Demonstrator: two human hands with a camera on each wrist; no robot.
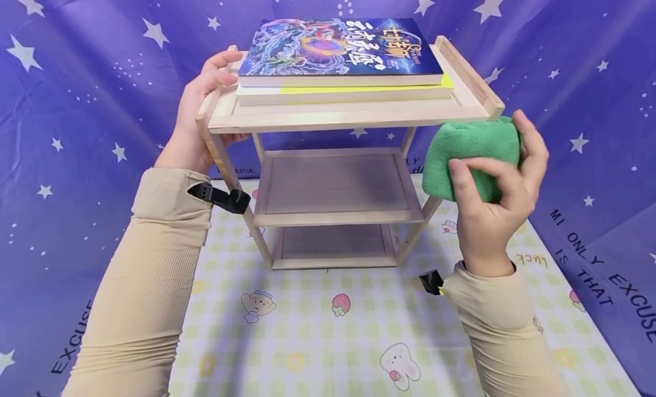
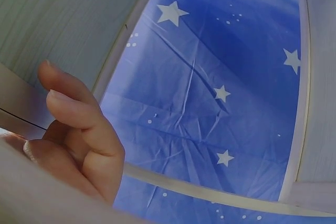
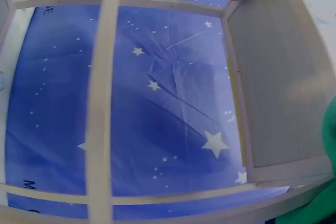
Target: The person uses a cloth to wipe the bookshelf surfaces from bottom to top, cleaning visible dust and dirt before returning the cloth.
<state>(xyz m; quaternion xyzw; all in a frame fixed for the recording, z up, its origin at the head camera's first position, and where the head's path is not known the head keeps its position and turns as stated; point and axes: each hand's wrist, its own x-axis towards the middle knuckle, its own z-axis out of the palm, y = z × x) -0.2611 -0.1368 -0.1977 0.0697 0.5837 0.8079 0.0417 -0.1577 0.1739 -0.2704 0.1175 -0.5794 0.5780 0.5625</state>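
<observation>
**Q:** Where is the green cloth (image 1: pixel 476 140), and how is it held?
**A:** It is at the right front corner of the wooden rack (image 1: pixel 348 119), just below the top tray's end rail. The right hand (image 1: pixel 496 200) grasps it, thumb and fingers pinching the plush. Whether the cloth touches the wood cannot be told.

**Q:** What handling should be expected?
**A:** Judging by its nap and thickness, it is light, soft and compressible, with little risk of slipping or breaking. Take hold of a thick fold near the middle; a grip at one edge probably lets the rest droop.

**Q:** And the rack?
**A:** Its slim posts suggest a stiff but light frame, likely to shift under side pressure. The left hand (image 1: pixel 193 103) grips the left end of the top tray, a sound holding point.

**Q:** Are there other loads?
**A:** An upper book (image 1: pixel 343 49) lies flat on a lower book (image 1: pixel 359 95) on that tray. Both appear loose, so tilting may slide them. The rack stands on a checked tablecloth (image 1: pixel 312 340).
</observation>
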